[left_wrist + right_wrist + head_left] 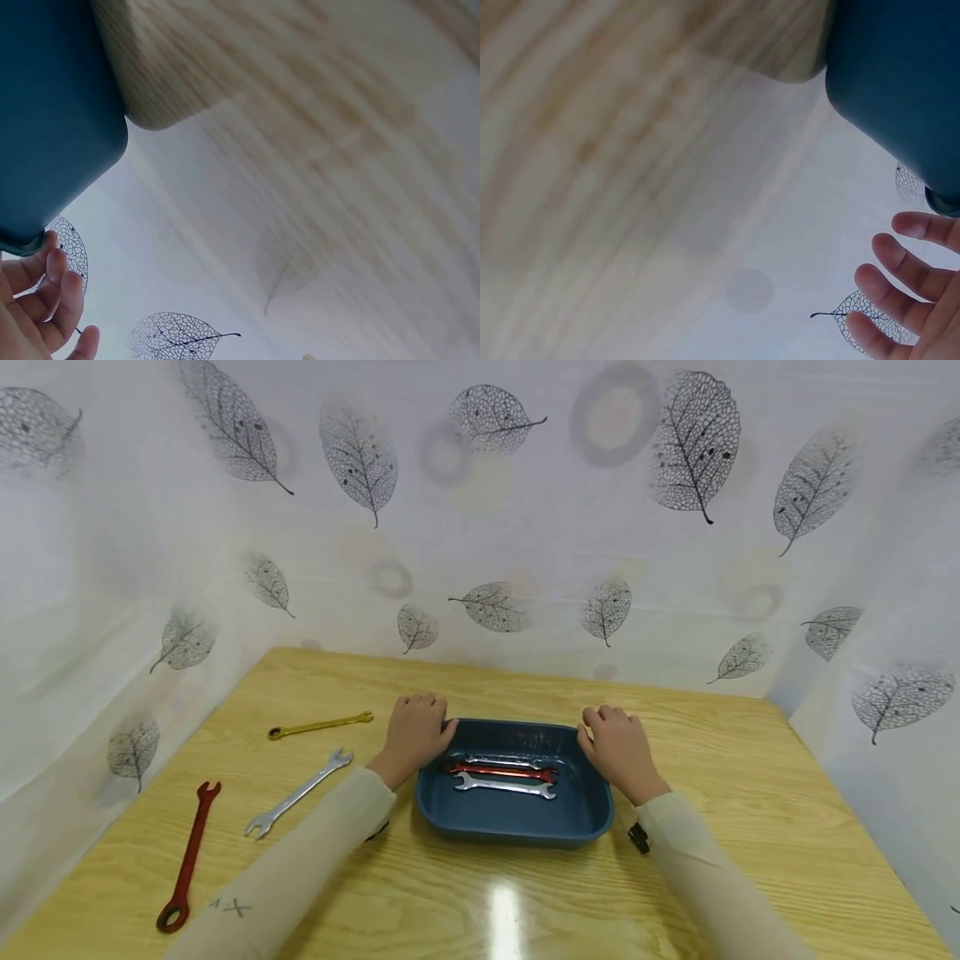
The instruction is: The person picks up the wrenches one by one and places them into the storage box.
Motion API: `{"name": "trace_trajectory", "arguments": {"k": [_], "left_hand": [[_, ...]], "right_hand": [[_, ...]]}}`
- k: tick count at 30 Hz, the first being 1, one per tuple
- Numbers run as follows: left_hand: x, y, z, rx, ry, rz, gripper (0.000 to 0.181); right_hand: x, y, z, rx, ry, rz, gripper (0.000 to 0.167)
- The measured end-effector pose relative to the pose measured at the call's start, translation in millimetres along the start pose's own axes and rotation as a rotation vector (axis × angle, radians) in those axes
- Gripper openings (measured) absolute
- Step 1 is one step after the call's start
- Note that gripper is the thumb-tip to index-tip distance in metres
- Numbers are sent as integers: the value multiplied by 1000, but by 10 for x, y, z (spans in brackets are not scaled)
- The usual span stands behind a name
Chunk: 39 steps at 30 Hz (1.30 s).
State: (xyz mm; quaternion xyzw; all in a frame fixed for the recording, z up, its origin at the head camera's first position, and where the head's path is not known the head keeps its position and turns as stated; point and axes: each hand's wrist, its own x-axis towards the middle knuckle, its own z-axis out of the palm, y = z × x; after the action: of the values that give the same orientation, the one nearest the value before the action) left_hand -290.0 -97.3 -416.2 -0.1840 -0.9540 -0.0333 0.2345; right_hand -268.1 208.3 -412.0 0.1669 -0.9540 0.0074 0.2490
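Note:
A deep blue rectangular tray (517,841) stands on the table. My left hand (417,731) grips its far left corner, thumb on the rim and fingers outside; in the left wrist view the fingers (69,298) curl beside the rim. At the far right corner, my right hand (618,747) holds the rim, with its fingers (892,291) loosely bent outside the wall. Inside the tray lie a silver open-end wrench (506,787), a red wrench (510,772) and another silver wrench (498,761), roughly side by side. The thumbs are hidden in both wrist views.
Left of the tray on the wooden table (750,877) lie a yellow wrench (322,725), a silver open-end wrench (300,793) and a red wrench (191,852). Behind the table hangs a white leaf-patterned curtain (525,543), which also flanks both sides.

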Motion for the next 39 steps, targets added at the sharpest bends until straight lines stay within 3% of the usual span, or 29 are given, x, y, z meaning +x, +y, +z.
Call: {"name": "trace_trajectory", "arguments": {"k": [14, 28, 39], "left_hand": [[-23, 34, -39, -16, 17, 10, 27], [-14, 37, -120, -8, -15, 5, 26], [10, 23, -93, 33, -34, 27, 28]], "right_hand": [[-3, -3, 10, -47, 16, -119, 8], [21, -35, -4, -55, -18, -107, 9], [12, -43, -10, -72, -18, -89, 8]]}}
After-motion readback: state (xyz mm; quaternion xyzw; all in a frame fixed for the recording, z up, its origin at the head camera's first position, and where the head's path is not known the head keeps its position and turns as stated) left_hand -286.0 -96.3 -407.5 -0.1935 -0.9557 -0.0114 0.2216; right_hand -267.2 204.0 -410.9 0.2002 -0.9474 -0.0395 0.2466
